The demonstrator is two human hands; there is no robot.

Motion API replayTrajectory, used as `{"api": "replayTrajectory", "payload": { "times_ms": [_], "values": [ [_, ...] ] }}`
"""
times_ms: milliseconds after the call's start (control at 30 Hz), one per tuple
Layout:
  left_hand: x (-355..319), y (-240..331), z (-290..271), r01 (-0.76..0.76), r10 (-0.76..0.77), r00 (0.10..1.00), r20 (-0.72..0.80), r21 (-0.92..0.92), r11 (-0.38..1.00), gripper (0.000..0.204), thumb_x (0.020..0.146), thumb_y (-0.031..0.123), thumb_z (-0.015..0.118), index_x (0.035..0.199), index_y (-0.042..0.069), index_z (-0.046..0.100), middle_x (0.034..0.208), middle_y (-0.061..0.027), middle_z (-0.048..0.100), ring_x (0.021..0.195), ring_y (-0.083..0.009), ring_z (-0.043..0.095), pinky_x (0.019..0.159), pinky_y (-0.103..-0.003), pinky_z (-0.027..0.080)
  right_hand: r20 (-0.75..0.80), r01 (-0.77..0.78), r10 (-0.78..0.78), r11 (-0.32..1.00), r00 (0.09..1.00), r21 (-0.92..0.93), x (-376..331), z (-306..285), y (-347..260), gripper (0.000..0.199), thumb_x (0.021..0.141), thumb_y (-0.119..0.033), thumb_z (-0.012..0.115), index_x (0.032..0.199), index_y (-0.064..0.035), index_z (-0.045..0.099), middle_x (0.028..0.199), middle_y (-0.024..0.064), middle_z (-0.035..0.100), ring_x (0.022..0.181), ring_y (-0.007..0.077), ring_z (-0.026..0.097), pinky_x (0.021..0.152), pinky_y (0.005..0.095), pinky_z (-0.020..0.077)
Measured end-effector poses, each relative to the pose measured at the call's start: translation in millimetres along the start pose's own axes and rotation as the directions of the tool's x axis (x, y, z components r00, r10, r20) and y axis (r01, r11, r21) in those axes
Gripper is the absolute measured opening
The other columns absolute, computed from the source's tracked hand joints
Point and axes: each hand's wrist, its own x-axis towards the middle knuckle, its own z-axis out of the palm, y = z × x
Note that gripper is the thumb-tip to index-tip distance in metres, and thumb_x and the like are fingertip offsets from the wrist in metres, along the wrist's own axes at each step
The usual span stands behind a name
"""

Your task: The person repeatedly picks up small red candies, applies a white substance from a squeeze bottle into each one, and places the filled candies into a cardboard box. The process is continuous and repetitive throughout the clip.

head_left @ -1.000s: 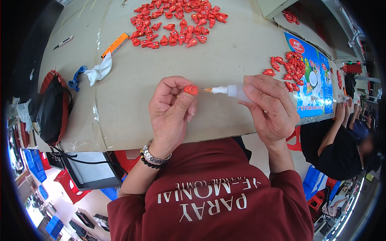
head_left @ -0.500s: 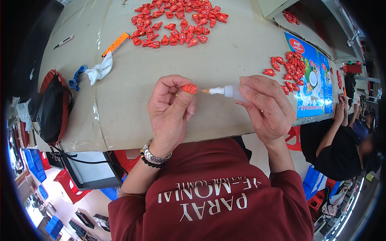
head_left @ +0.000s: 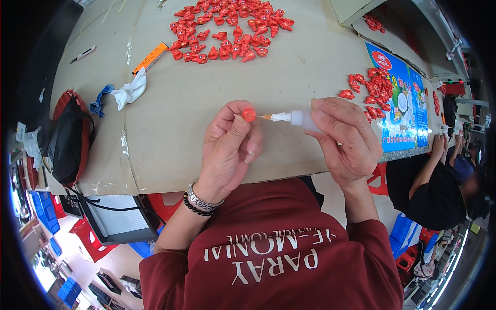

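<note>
Left hand [head_left: 225, 142]: thumb and forefinger pinched on a red piece [head_left: 249, 114], remaining fingers loosely curled. Piece is held above the table [head_left: 289, 77], near its front edge, round end showing. Right hand [head_left: 351, 137]: fingers and thumb closed around a translucent bottle [head_left: 309, 120], held roughly level, nozzle [head_left: 280, 117] pointing left (white along its length, amber toward the end). Nozzle end lies just beside the piece; contact cannot be told. Beyond the hands, a large group of similar pieces [head_left: 238, 32] lies on the table. A smaller cluster [head_left: 380, 85] sits to the right, partly over a blue printed sheet [head_left: 415, 132]. Left side: orange box [head_left: 151, 58], white cloth [head_left: 129, 92] near it, pen [head_left: 82, 54], dark pouch [head_left: 67, 137].
</note>
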Motion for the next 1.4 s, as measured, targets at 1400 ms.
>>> {"api": "replayTrajectory", "payload": {
  "times_ms": [1400],
  "values": [
    [8.5, 10.8, 17.1, 0.107, -0.103, 0.992, -0.070, 0.058, 0.993, 0.022, 0.094, 0.026, 0.056, 0.096, 0.004, 0.054, 0.081, -0.0027, 0.058, 0.051, -0.0077, 0.043, 0.043, -0.021, 0.032, -0.338, -0.764, 0.696, 0.632, 0.634, -0.133, 24.8, -104.8, 333.4, 0.017, 0.078, -0.013, 0.068, 0.091, -0.0025, 0.066, 0.073, 0.0062, 0.063, 0.067, 0.0120, 0.059, 0.061, 0.0273, 0.0465]
  ]
}}
